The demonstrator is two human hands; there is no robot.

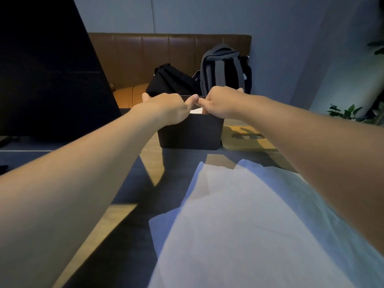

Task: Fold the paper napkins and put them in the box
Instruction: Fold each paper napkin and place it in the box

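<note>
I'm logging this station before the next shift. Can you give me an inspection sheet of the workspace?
Surface: table, wood and dark patches.
Job's things: dark box upright, white paper showing inside; unfolded napkins lying near the person.
Clutter: nothing seen.
Hands: left hand and right hand at the box's top, thumbs meeting; grip unclear.
Cables: nothing seen.
Surroundings: brown bench, black bag, grey backpack, plant.

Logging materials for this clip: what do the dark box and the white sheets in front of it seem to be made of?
Dark rectangular box: matte, faint grain lines, possibly wood-look board or plastic; cannot tell. White sheets: thin soft tissue paper, matte, slightly translucent at overlapping edges.
</note>
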